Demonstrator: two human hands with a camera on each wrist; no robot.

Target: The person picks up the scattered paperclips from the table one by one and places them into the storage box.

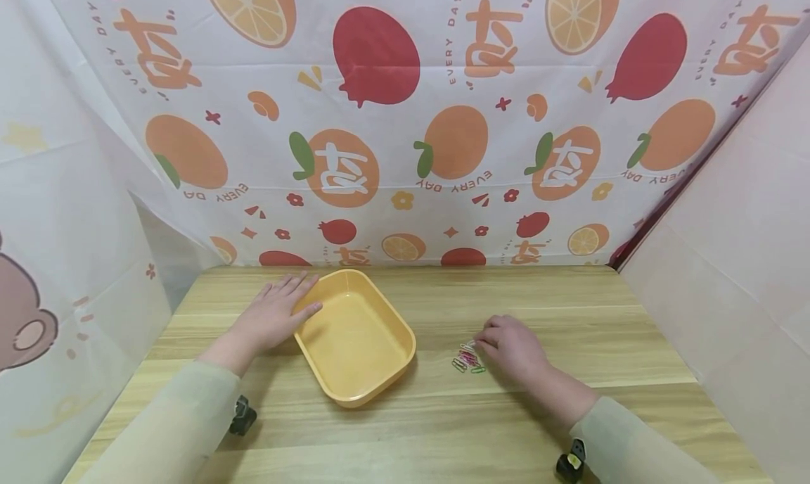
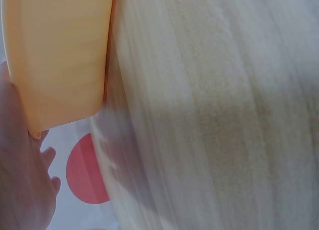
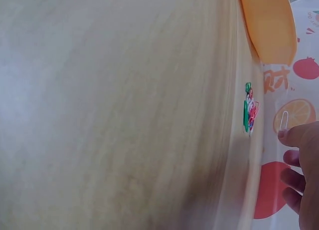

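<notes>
A yellow plastic basin [image 1: 354, 392] with rounded corners stands on the wooden table. My left hand [image 1: 278, 311] lies on its far left rim, the fingers fairly straight and the thumb reaching over the inside. In the left wrist view, the left hand [image 2: 22, 175] shows beside the basin's outer wall [image 2: 60, 65]. Right of the basin is a small heap of coloured paper clips [image 1: 467, 359], pink, green and white. Just above it, my right hand [image 1: 515, 350] pinches a white paper clip [image 3: 284, 120] between thumb and forefinger, seen best in the right wrist view.
The wooden tabletop [image 1: 443, 435] ends at the back against a fruit-printed cloth [image 1: 392, 132]. Pale cloth walls [image 1: 734, 273] close in the left and right sides. Each wrist wears a small black device [image 1: 242, 417].
</notes>
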